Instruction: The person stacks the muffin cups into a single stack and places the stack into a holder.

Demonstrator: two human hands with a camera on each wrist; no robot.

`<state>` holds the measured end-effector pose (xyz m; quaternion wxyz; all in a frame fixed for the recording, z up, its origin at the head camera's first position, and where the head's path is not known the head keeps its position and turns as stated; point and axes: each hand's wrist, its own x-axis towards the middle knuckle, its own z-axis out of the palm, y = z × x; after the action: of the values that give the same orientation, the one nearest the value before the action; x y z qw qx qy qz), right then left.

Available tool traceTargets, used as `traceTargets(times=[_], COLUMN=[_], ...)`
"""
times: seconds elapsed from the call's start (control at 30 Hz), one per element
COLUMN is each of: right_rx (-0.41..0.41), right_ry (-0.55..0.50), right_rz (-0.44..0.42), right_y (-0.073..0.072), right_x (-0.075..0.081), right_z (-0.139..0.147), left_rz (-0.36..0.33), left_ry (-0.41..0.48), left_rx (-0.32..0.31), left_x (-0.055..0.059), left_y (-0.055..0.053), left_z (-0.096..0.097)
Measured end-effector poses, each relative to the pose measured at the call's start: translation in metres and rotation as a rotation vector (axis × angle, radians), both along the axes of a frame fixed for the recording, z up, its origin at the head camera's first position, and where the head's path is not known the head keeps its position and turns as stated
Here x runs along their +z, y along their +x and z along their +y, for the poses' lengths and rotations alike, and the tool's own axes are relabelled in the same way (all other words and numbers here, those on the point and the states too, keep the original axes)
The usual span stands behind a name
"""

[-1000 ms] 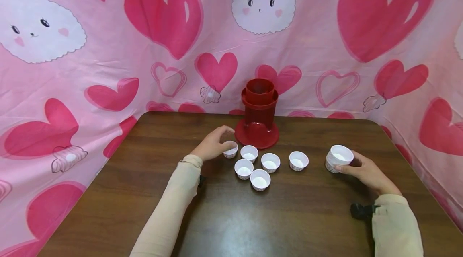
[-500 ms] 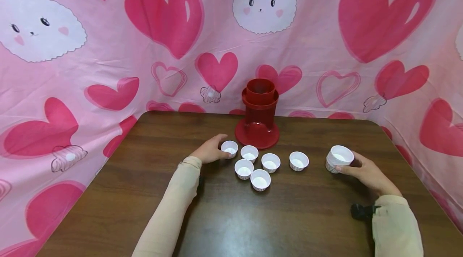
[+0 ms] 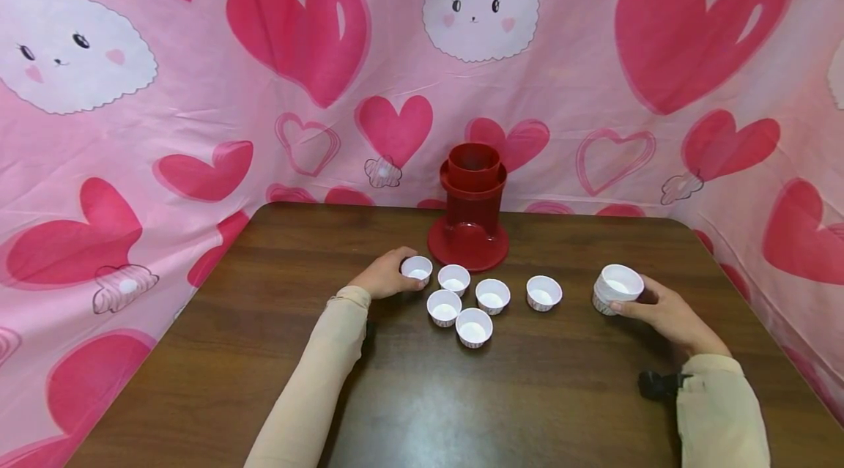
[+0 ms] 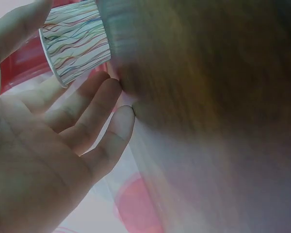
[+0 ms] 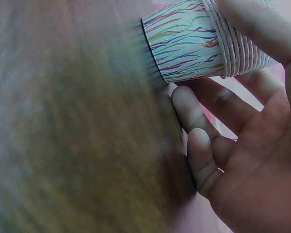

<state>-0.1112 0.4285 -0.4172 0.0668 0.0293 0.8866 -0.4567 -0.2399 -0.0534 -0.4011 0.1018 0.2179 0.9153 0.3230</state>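
Observation:
Low on the table's left side of the cup group, my left hand (image 3: 385, 275) holds a single white paper baking cup (image 3: 417, 272) between thumb and fingers. Wavy coloured lines run round that cup's wall (image 4: 77, 41) in the left wrist view. To the right, my right hand (image 3: 675, 313) grips a nested stack of the same baking cups (image 3: 617, 288); its layered rims (image 5: 240, 46) show in the right wrist view, and its base appears to rest on the table. Nearest the left hand's cup stand two more baking cups (image 3: 454, 280), (image 3: 445, 307).
Further single baking cups stand upright at the middle, including a front one (image 3: 474, 327) and a separate one (image 3: 543, 293). Behind them rises a red plastic holder (image 3: 473, 212) with a round base. The brown wooden table (image 3: 501, 409) meets a pink heart-patterned cloth (image 3: 567, 80) at the back.
My left hand has come down and toward me, its thumb and fingers now around the leftmost baking cup, which has shifted slightly left. My right hand and its stack have stayed put.

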Motion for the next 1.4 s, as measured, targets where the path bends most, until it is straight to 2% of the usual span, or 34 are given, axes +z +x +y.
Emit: traceTargets(times=[0.23,0.57,0.83,1.0,1.4], right_rx=[0.0,0.003,0.006,0.005,0.006], right_ry=[-0.032,-0.06,-0.052,-0.054,-0.052], right_rz=[0.006,0.034,0.025,-0.004,-0.009], right_y=[0.001,0.002,0.002,0.002,0.001], right_x=[0.001,-0.001,0.001,0.003,0.002], right_z=[-0.002,-0.004,-0.003,-0.002,-0.002], left_rz=[-0.013,-0.039,-0.04,-0.041,-0.072], left_ry=[0.049,0.098,0.204,0.222,0.266], left_rx=[0.046,0.074,0.087,0.093,0.101], left_x=[0.001,0.006,0.009,0.01,0.013], left_y=[0.001,0.003,0.002,0.002,0.002], left_z=[-0.001,-0.003,-0.003,-0.001,0.001])
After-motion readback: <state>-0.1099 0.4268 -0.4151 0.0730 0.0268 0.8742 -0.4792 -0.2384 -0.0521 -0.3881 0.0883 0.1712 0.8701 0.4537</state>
